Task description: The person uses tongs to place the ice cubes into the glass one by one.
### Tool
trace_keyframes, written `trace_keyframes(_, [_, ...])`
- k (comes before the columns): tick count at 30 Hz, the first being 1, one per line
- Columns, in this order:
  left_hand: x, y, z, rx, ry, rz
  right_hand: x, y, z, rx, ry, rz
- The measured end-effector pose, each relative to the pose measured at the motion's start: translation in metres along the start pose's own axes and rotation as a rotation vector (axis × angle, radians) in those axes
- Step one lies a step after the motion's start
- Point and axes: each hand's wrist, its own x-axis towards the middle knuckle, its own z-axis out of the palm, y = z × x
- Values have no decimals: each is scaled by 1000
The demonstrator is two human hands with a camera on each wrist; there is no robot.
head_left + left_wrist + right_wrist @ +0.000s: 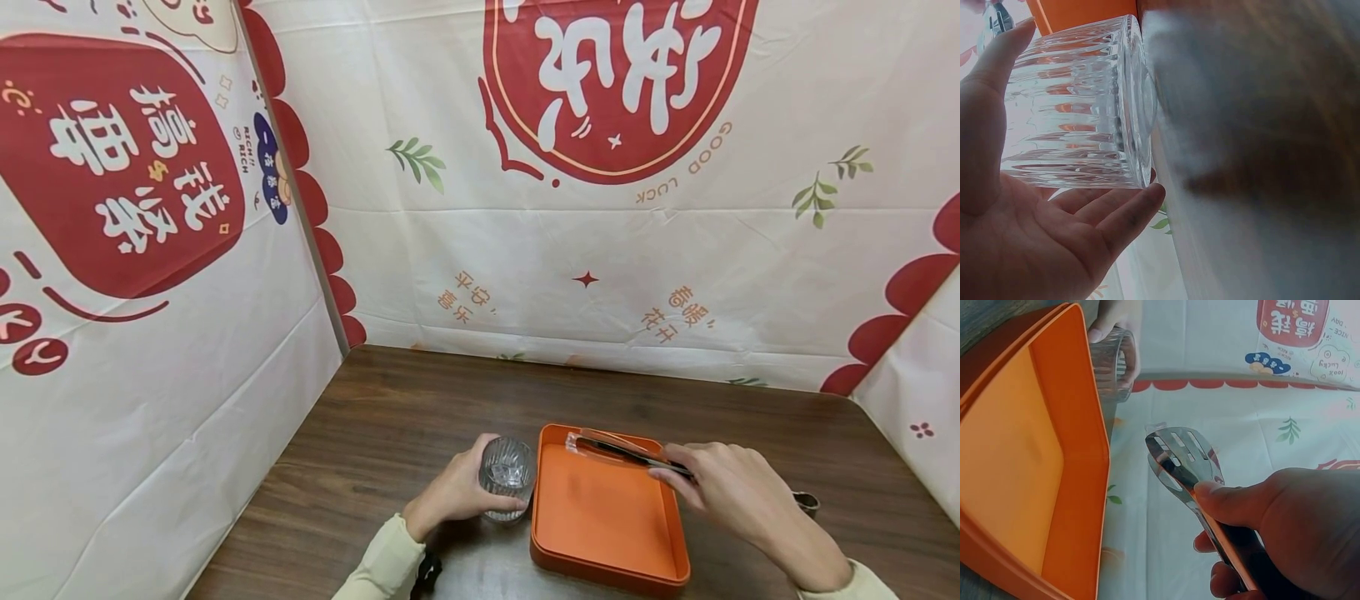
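Note:
My left hand holds a clear ribbed glass just left of the orange tray. In the left wrist view the thumb and fingers go round the glass, and its base is close to the tabletop. My right hand grips metal tongs over the far right part of the tray. Slotted heads of the tongs show in the right wrist view, with a small clear piece at their tips. What that piece is, I cannot tell. The glass's inside is hard to make out.
The tray has raised walls and stands on a brown wooden table. Partly behind my right wrist is a small round dark thing with a rim. Printed white cloth hangs behind the table and at both sides.

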Motion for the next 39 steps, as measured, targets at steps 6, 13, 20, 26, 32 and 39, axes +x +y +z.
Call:
trace_keyframes(6, [-1, 1, -1, -4, 1, 9, 8, -6, 0, 4, 24, -31])
trace_keyframes(13, [-1, 1, -2, 5, -5, 4, 20, -18, 3, 37, 55, -77])
trace_keyframes(20, [-1, 0, -3, 4, -4, 4, 30, -28, 8, 78, 32, -103])
trace_keyframes(26, [-1, -1, -3, 13, -2, 7, 35, -34, 12, 117, 30, -120])
trace_keyframes(32, [0, 0, -3, 29, 3, 15, 37, -37, 16, 112, 43, -134])
trace_keyframes(39, [0, -1, -3, 33, 13, 33, 38, -39, 19, 118, 19, -111])
